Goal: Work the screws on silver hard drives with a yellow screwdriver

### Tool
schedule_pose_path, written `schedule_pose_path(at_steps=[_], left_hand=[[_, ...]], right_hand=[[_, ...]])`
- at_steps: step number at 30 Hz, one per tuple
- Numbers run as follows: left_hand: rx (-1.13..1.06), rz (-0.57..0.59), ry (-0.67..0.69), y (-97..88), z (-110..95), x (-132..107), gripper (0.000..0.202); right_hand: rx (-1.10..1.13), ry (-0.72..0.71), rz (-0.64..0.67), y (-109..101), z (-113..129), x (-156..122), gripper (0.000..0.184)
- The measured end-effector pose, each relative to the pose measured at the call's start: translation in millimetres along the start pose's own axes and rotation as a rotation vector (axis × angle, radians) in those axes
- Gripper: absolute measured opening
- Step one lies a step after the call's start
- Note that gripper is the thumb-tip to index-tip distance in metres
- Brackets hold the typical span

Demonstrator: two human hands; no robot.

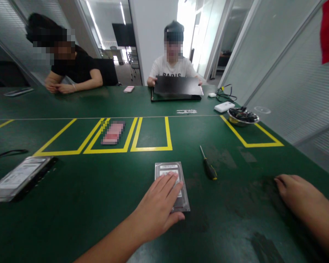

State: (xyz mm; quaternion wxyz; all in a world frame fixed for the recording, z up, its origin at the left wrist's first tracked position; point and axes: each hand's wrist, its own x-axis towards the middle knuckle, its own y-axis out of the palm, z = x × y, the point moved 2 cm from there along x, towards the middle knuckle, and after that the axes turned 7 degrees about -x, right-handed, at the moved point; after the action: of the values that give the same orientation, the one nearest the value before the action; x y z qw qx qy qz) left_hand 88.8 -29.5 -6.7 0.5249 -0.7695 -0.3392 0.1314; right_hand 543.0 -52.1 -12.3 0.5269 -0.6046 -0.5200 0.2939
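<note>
Drive (167,167) lies flat beneath the left hand (159,204), fingers outstretched, likely steadying it; screwdriver (208,167) right of it, seemingly within reach; farther right, right hand (307,197) curls, any grip hidden.

Drive label (166,171) partly hidden under left fingers (163,186).

Stretches the left forearm (117,235) in from the bottom edge, on a slant up and rightward. Holds the left hand (159,205) palm down and nearly flat, with fingers extended close together and thumb splayed to the right. Well apart, at the far right, rests the right hand (301,193) back upward, with fingers loosely curled and fingertips partly hidden.
</note>
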Motion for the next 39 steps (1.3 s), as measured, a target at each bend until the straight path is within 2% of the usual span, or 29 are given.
schedule_pose_path(at_steps=[5, 8, 10, 12, 16, 18, 21, 22, 24, 26, 28, 30, 32, 39], left_hand=[[0.008, 0.028, -0.001, -1.5, -1.0, -0.5, 0.08], [0.006, 0.024, 0.002, -2.7, -1.6, -0.5, 0.079], [0.001, 0.02, 0.003, -3.9, -1.8, -0.2, 0.079], [0.0, 0.02, 0.004, -5.1, -2.0, 0.4, 0.079], [0.003, 0.03, 0.01, -6.1, -1.9, 0.7, 0.079], [-0.012, 0.02, 0.014, -6.1, -1.2, -0.7, 0.079], [-0.089, -0.051, 0.033, -6.4, 1.2, -4.7, 0.076], [-0.134, -0.113, 0.034, -7.1, 2.6, -6.4, 0.072], [-0.218, -0.315, 0.009, -10.0, 6.4, -9.9, 0.055], [-0.243, -0.561, -0.034, -13.9, 10.2, -13.7, 0.034], [-0.223, -0.717, -0.049, -16.4, 11.7, -15.9, 0.022], [-0.22, -0.754, -0.023, -17.4, 11.1, -16.0, 0.019], [-0.251, -0.744, 0.013, -17.8, 9.8, -15.3, 0.02], [-0.332, -0.745, 0.121, -23.4, 7.6, -14.7, 0.018]], right_hand=[[0.02, 0.015, 0.073, -9.1, 5.9, -0.5, 0.031], [0.062, 0.014, 0.044, -19.9, 16.6, 3.9, 0.025], [0.125, -0.017, -0.01, -35.1, 32.6, 7.6, 0.019], [0.189, -0.069, -0.037, -57.0, 57.7, 9.1, 0.02], [0.597, -0.236, -0.061, -110.2, 128.5, -0.2, 0.021], [0.775, -0.364, -0.014, -131.3, 167.9, -9.6, 0.021], [1.081, -0.482, 0.131, -148.4, 221.1, -23.6, 0.02], [1.206, -0.485, 0.185, -150.3, 235.9, -27.4, 0.019], [1.418, -0.445, 0.331, -149.4, 260.6, -34.0, 0.019], [1.534, -0.425, 0.421, -145.8, 277.6, -39.8, 0.021], [1.618, -0.443, 0.488, -141.3, 287.1, -44.9, 0.023], [1.679, -0.478, 0.526, -136.9, 290.0, -48.5, 0.024], [1.71, -0.5, 0.536, -132.6, 288.6, -50.4, 0.025], [1.681, -0.476, 0.583, -125.5, 281.4, -50.9, 0.029]])
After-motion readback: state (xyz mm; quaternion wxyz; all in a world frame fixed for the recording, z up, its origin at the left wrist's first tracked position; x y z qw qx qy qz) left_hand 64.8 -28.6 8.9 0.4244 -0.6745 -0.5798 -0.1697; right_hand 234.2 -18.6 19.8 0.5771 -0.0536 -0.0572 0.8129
